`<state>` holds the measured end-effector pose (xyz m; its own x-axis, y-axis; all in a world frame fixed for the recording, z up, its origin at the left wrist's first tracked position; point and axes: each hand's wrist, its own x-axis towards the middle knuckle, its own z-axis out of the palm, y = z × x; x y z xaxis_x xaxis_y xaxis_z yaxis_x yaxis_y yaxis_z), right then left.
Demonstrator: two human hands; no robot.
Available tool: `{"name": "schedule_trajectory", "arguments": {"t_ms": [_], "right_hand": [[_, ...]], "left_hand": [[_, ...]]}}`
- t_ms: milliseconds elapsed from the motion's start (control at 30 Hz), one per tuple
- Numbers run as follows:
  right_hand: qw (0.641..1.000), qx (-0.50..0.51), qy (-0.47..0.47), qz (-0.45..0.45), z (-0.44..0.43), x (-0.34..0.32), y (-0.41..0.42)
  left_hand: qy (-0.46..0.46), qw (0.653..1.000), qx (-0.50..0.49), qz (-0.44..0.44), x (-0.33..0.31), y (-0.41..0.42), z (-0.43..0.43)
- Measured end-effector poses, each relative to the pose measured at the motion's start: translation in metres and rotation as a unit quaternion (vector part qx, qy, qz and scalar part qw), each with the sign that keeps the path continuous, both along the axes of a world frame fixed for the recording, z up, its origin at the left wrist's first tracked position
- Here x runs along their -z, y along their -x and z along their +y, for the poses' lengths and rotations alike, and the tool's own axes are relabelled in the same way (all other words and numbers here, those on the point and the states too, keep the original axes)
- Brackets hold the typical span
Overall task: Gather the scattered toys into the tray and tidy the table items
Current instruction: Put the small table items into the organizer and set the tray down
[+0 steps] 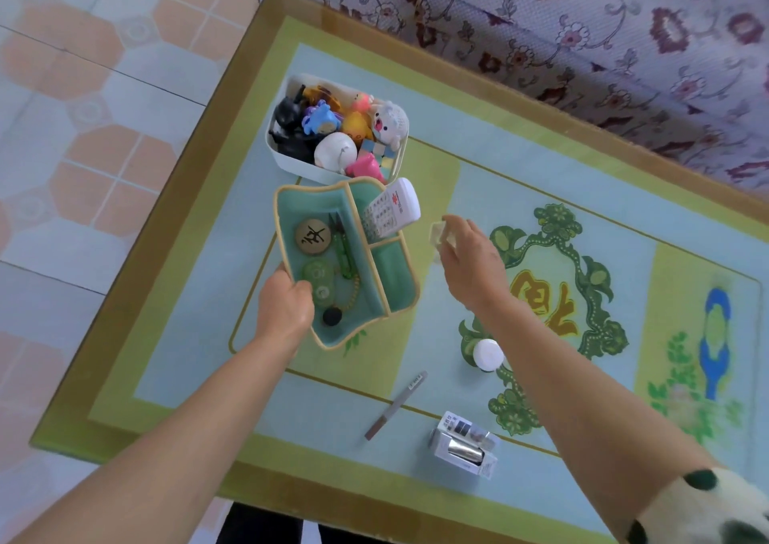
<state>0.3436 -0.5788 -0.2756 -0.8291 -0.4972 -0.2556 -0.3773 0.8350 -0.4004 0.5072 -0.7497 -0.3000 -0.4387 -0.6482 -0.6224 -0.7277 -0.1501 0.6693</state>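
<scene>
A white tray [291, 164] at the table's far left is packed with several small toys. Just in front of it lies a green fabric organiser [395, 281] with compartments. It holds a round wooden disc, green clippers, a bead string and a white remote control [391, 210] propped in its far compartment. My left hand [287, 306] grips the organiser's near left rim. My right hand [470, 260] hovers to the right of the organiser, pinching a small pale translucent object [439, 233] between its fingertips.
On the patterned tablecloth [582, 227] lie a grey pen [395, 404], a small white bottle [487, 354] under my right forearm, and a small white box [464, 445] near the front edge. A floral sofa [582, 23] borders the far side; tiled floor lies to the left.
</scene>
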Motion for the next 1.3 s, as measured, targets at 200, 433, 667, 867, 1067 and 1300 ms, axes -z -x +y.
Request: {"name": "schedule_trajectory", "arguments": {"t_ms": [200, 433, 667, 867, 1067, 1300], "right_hand": [[0.987, 0.067, 0.144, -0.01, 0.007, -0.07, -0.026], [0.949, 0.027, 0.272, -0.155, -0.042, -0.114, -0.09], [0.972, 0.046, 0.154, -0.172, -0.119, -0.073, -0.103], [0.975, 0.094, 0.036, -0.197, -0.142, -0.036, -0.11], [0.971, 0.107, 0.044, -0.208, -0.139, -0.033, -0.126], [0.942, 0.175, 0.246, -0.144, -0.087, -0.073, -0.162]], "left_hand": [[-0.004, 1.0, 0.003, -0.002, -0.007, 0.003, 0.0], [-0.017, 0.999, 0.025, 0.04, -0.021, -0.002, 0.003], [-0.052, 0.993, 0.051, 0.093, -0.036, -0.021, 0.006], [-0.022, 0.996, 0.081, 0.033, -0.031, -0.042, -0.001], [-0.022, 0.993, 0.109, 0.027, -0.028, -0.055, -0.006], [-0.016, 0.989, 0.146, 0.02, -0.022, -0.062, -0.007]]}}
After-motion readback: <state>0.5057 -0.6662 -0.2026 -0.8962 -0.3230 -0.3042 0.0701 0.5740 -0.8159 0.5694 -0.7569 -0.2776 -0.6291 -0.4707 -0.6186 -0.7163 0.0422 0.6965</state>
